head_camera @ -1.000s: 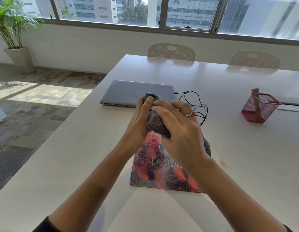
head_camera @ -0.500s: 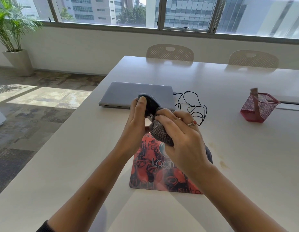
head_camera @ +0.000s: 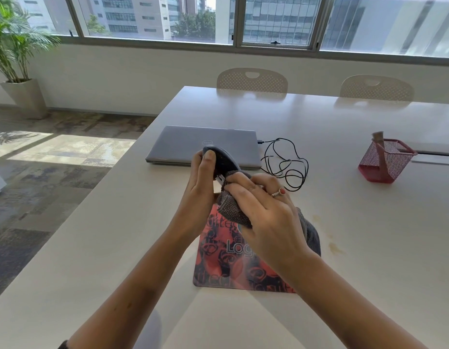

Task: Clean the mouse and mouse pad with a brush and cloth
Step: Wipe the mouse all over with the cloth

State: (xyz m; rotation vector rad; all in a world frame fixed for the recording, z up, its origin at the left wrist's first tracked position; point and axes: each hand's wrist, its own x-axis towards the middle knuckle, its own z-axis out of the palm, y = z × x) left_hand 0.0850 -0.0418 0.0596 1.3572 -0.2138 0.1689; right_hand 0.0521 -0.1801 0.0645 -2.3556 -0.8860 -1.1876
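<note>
Cleaning of a wired mouse with a cloth, seen from beside the table (head_camera: 369,222). The left hand (head_camera: 200,195) holds the dark mouse (head_camera: 222,161) raised above the table, tilted on edge, with the thumb pressed along its near side and the fingers curled behind it. The right hand (head_camera: 266,217) grips a bunched grey cloth (head_camera: 233,210), its fingers closed over the fabric and pressing a fold against the lower end of the mouse; the rest of the cloth hangs down behind the wrist. The red patterned mouse pad (head_camera: 226,263) lies flat on the table directly beneath both hands. The thin black cable (head_camera: 286,167) lies in loose loops to the right and runs to the closed laptop (head_camera: 193,144) behind. A red mesh holder (head_camera: 387,159) stands well apart on the right with a pale handle, possibly the brush, protruding. Handling, as judged: the mouse is light, rigid and smooth-shelled, so a side grip across its width is the secure hold, and the cable should stay slack. The cloth is soft and conforms to the curves. The pad is thin and limp; it is best wiped flat, with one edge pinned.
</note>
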